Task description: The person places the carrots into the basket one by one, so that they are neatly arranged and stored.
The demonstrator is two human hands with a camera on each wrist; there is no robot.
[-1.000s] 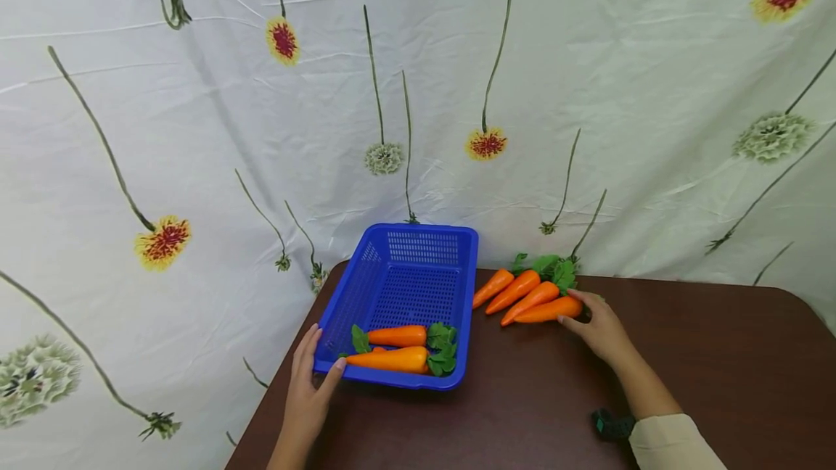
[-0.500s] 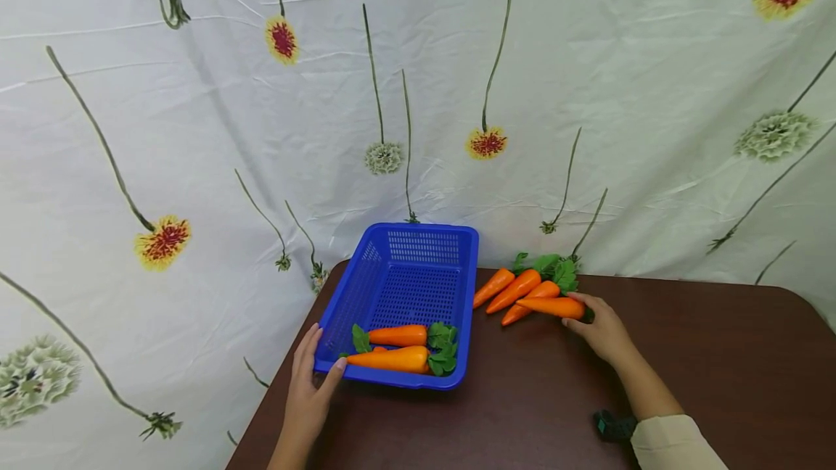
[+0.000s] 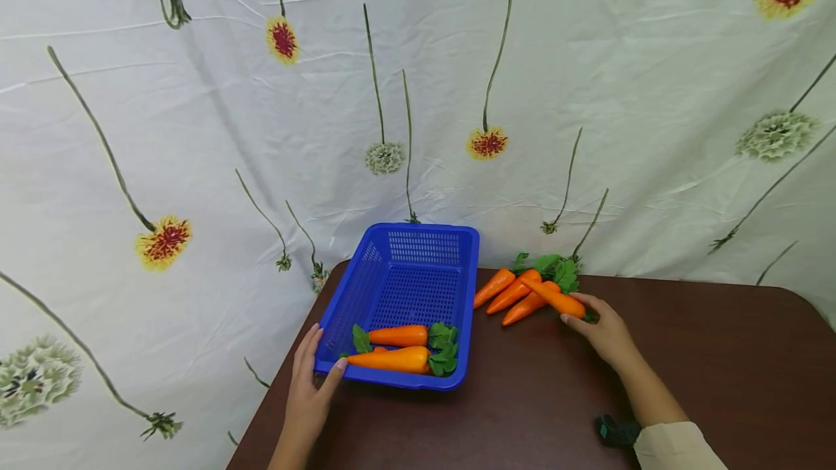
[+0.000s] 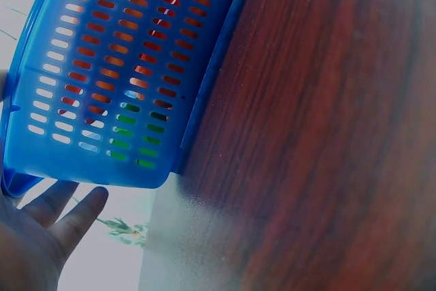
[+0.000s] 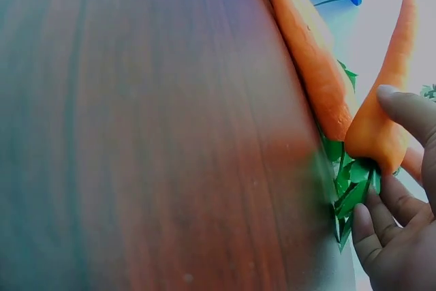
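Note:
My right hand [image 3: 605, 334] holds a carrot [image 3: 556, 299] by its thick leafy end, thumb on one side and fingers on the other. In the right wrist view this carrot [image 5: 383, 107] stands tip up beside another carrot [image 5: 313, 59], its green leaves hanging near my lower fingers. Three more carrots [image 3: 494, 287] lie side by side on the table, leaves toward the cloth. My left hand [image 3: 310, 383] rests at the near left corner of a blue basket [image 3: 466, 325], thumb on the front rim, fairly straight fingers along the left side. Carrots [image 3: 392, 360] lie at the basket's near end.
The dark brown table [image 3: 516, 412] carries everything, its rear edge against a white flowered cloth [image 3: 418, 107]. A black watch-like object [image 3: 615, 430] is beside my right wrist. The basket stands near the table's left edge.
My right hand has lifted the nearest carrot from the row and tilted its tip up and over the neighbouring carrot. My left hand and the basket have stayed in place.

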